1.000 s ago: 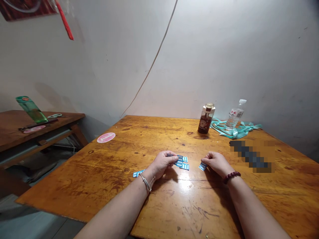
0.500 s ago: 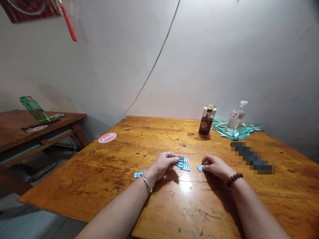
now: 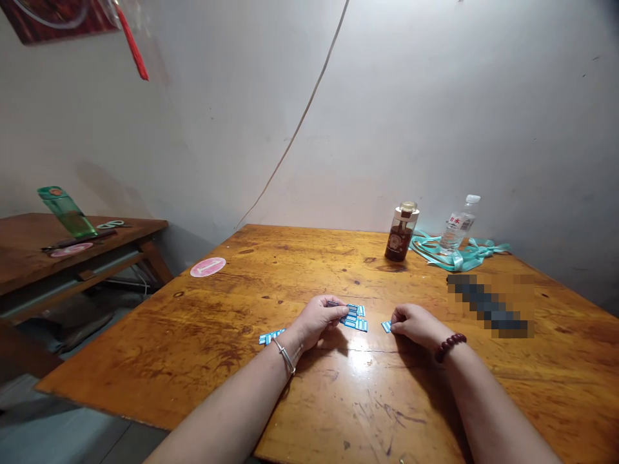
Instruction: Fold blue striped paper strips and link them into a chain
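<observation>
Green bottle (image 3: 68,212) on side table (image 3: 19,241). Pink disc (image 3: 207,267) on main table (image 3: 290,258). Loose blue-white cards (image 3: 269,337) lie there too, partly hidden. Left hand (image 3: 314,320) nearly closed, pinching card fan (image 3: 356,320). Right hand (image 3: 414,323), fingertips together, pinching card piece (image 3: 385,327) just right of fan; count unclear. Brown-filled bottle (image 3: 400,235) upright behind; clear bottle (image 3: 454,229) farther right, among teal ribbon (image 3: 457,261).

Hands (image 3: 315,318) (image 3: 414,322) partly hide blue cards (image 3: 356,323); a dark object (image 3: 486,306) is pixelated.
</observation>
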Demonstrator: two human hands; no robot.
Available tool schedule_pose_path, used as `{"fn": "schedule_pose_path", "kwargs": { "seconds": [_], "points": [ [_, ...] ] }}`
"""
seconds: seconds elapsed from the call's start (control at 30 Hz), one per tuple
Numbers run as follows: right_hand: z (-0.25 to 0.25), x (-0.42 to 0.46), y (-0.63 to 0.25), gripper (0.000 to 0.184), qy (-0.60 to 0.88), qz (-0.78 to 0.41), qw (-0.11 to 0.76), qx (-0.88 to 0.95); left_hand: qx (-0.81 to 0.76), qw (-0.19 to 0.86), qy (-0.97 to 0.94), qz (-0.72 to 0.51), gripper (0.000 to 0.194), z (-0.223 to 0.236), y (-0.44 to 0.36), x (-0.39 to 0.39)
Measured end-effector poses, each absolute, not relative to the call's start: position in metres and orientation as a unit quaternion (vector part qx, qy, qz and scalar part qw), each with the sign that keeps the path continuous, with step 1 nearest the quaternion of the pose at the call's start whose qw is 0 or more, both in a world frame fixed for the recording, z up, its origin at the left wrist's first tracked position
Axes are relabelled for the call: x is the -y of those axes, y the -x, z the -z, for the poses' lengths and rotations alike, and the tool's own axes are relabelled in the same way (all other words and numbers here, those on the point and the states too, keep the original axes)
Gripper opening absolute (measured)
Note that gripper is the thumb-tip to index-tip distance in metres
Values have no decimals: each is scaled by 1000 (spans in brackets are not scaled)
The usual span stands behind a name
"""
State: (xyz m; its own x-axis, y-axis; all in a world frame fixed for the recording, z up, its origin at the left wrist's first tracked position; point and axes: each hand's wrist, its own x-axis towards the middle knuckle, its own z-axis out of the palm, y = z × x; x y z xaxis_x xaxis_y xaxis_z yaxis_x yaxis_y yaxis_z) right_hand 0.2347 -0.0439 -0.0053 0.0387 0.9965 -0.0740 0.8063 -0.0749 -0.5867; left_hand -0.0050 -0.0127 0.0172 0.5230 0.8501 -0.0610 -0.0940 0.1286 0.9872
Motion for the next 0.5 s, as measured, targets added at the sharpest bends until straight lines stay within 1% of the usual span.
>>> {"fn": "schedule_pose_path", "kwargs": {
  "seconds": [0.1,0.17,0.33,0.5],
  "points": [
    [4,45,-233,13,687,-237,203,656,-340,663,-565,-354,29,-15,5,12],
    [2,46,-232,16,683,-238,198,661,-339,660,-568,-355,28,-13,5,11],
    [0,44,-230,10,690,-244,177,658,-340,660,-571,-351,26,-11,5,10],
    [-4,45,-225,3,696,-243,180,652,-337,660,-569,-355,28,-12,5,11]
  ]
}}
